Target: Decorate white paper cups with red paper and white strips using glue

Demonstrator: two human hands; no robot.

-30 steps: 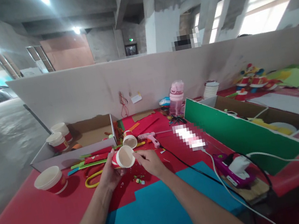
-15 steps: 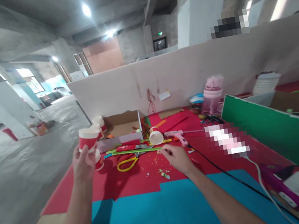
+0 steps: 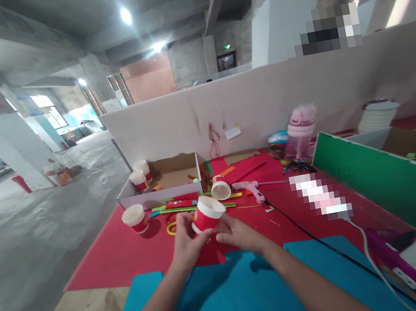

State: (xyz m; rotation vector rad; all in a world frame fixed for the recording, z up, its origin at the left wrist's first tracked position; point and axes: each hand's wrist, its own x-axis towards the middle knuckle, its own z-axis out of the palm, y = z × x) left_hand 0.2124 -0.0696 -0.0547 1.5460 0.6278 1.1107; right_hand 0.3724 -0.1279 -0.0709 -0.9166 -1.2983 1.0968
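- Head view: our left fingers are holding the tilted red-and-white cup (image 3: 207, 214); left hand (image 3: 187, 245), right hand (image 3: 241, 232) meet there, right grip partly hidden, can't tell!
- From it, we've a standing cup (image 3: 136, 220) at nine o'clock, open box (image 3: 161, 195) at ten.

Left hand (image 3: 188, 242) and right hand (image 3: 241, 232) bare, fingers (image 3: 183, 223) slender. Left forearm (image 3: 150, 310) and right forearm (image 3: 311, 282) also bare, smooth in outline, slim near hands, broader toward lower edge of view. Nail detail too small to tell.
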